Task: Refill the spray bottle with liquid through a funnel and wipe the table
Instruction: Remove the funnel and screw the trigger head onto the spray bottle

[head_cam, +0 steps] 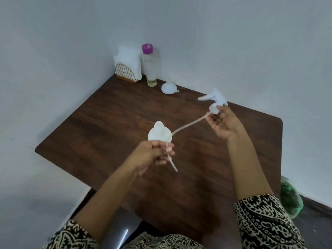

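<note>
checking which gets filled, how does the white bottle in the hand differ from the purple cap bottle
The white spray bottle is opaque; the purple-capped bottle is clear, with yellowish liquid at its bottom. The white spray bottle is uncapped and gripped by the left hand; the purple-capped bottle is closed and stands on the table.

readable text: none | bottle (151, 65): no legible label | napkin holder (125, 72): no lettering
</note>
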